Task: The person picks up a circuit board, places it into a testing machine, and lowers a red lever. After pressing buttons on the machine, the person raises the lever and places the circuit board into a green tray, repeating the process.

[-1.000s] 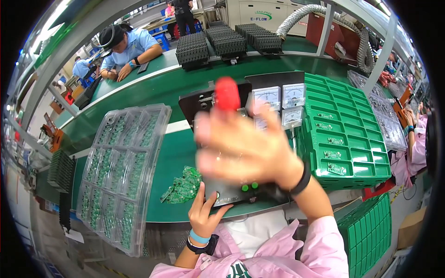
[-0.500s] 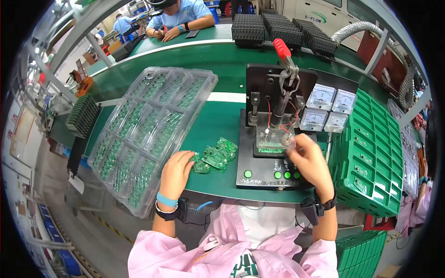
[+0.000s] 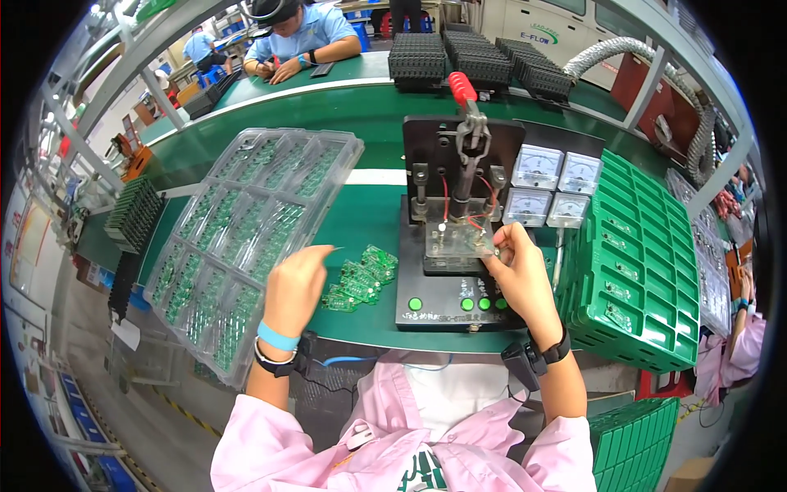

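Note:
My left hand [image 3: 293, 285] is raised beside the clear compartment tray [image 3: 264, 195], its fingers drawn together. A thin pale sliver shows at the fingertips; what it is I cannot make out. To its right lies a small heap of green circuit boards [image 3: 361, 280] on the green bench. My right hand [image 3: 523, 271] is closed, with thumb and fingers pinched at the right edge of the test fixture's clear plate [image 3: 447, 241]. Anything between those fingers is hidden. Above the plate stands the black toggle-clamp fixture [image 3: 416, 152], its red handle [image 3: 462, 87] upright.
Analog meters [image 3: 537, 168] stand right of the fixture. Beyond them, stacked green trays [image 3: 627, 271] hold a few boards. Black racks [image 3: 418, 61] line the far bench, where a co-worker [image 3: 303, 37] sits. A dark slotted rack [image 3: 135, 215] stands at left.
My left hand has lifted off the board heap. My right hand has closed in at the plate's edge. The green strip seen under the plate no longer shows. The whole view has shifted slightly.

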`<state>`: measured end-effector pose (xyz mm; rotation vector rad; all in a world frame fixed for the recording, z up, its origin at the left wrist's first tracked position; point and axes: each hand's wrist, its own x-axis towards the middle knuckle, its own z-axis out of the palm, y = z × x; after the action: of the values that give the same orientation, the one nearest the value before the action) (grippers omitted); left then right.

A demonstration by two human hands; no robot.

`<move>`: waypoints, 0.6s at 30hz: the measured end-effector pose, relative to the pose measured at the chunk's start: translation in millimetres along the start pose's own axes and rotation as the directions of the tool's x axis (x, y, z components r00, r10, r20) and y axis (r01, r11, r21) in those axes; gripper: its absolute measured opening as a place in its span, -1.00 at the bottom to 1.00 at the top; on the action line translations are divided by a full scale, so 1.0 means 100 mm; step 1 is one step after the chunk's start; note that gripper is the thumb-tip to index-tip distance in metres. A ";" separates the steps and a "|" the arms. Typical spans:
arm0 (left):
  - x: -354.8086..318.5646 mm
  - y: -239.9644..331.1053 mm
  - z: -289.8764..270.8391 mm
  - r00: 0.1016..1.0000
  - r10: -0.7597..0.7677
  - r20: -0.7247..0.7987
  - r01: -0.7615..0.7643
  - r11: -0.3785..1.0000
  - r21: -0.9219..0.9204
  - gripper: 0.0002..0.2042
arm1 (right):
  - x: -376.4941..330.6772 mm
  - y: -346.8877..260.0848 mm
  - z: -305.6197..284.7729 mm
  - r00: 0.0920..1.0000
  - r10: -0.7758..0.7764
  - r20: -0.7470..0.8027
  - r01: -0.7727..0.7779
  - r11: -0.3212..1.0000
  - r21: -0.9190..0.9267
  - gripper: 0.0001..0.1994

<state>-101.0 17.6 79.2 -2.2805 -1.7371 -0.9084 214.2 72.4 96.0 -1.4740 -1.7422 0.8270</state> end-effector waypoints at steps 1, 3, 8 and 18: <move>0.11 0.15 0.05 0.983 0.166 -0.078 -0.172 0.982 -0.076 -0.75 | -0.03 0.04 -0.02 0.998 -0.029 -0.053 0.030 0.999 0.020 -0.79; 0.26 0.56 0.22 0.918 0.388 -0.081 -0.397 0.903 -0.163 -0.73 | -0.11 0.09 -0.08 0.983 -0.102 -0.151 0.112 0.992 0.059 -0.81; 0.37 0.97 0.70 0.886 0.464 -0.014 -0.462 0.881 -0.103 -0.67 | -0.45 0.10 -0.30 0.963 -0.183 -0.197 0.184 0.983 -0.009 -0.82; 0.38 1.14 0.69 0.919 0.379 0.109 -0.344 0.906 -0.246 -0.62 | 0.12 0.44 -1.83 0.910 -0.174 -0.377 0.191 0.982 0.007 -0.90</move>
<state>34.7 42.5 71.6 -2.7597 -1.2369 -0.9051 389.3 96.4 162.4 -1.3141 -1.5309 0.4454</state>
